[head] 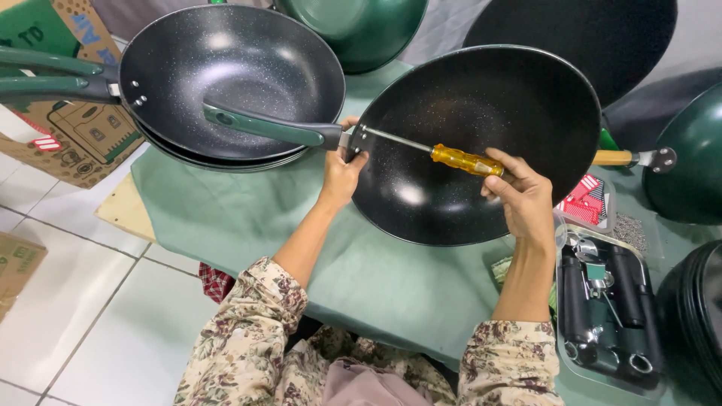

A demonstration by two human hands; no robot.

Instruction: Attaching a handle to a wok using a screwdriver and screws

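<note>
Black speckled pan (481, 143) lies tilted on the green surface (248, 218), its handle (263, 125) running out to the left. Left hand (342, 171) clenches the handle joint at the rim. Right hand (525, 197) grips the yellow screwdriver (460, 159), whose shaft reaches leftward across the pan to that joint.

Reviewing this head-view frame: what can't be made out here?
- Screwdriver tip: too small where it meets the pan wall by the left hand.
- Screw itself: hidden by the tip and fingers.
- Right hand palm hides the yellow handle's end.
- Tray contents: dark, partly cut off by the bottom edge.
</note>
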